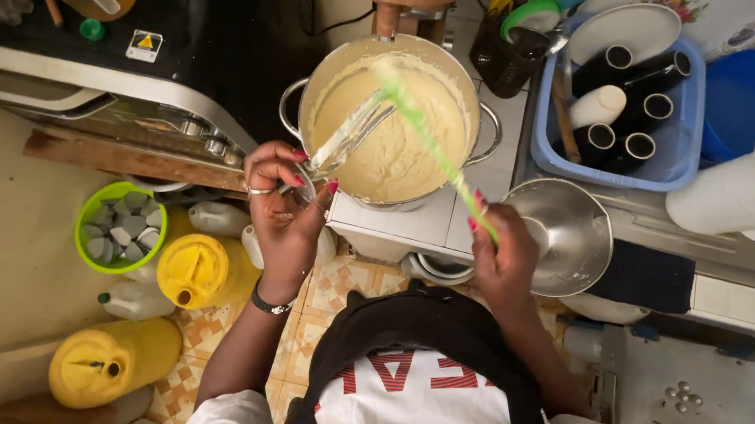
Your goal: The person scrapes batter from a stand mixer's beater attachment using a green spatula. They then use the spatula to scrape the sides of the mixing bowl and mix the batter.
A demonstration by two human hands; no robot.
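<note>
Left hand (285, 201): fingers curled tight around the handle of a wire whisk (347, 135), whose loops reach over the pot's rim and hang above the batter.
Right hand (503, 252): closed around the lower end of a green spatula (427, 136), which slants up across the pot; its far end is blurred over the batter.
Pot (316, 79): large steel pot with two side handles, standing on the white desk (443, 221), between the two hands and just ahead of the person.
Batter (400, 147): pale yellow, thick, filling most of the pot and smeared up its inner wall.
Bowl (575, 230): empty steel bowl on the desk, just beside the right hand.
Blue tub (679, 140): to the right of the pot, holding black cups, a white cup and a plate.
Floor: yellow jugs (192, 270) and a green tub of small grey pieces (120, 225), below the left hand.
Stove (120, 88): left of the pot, knobs along its front edge.
</note>
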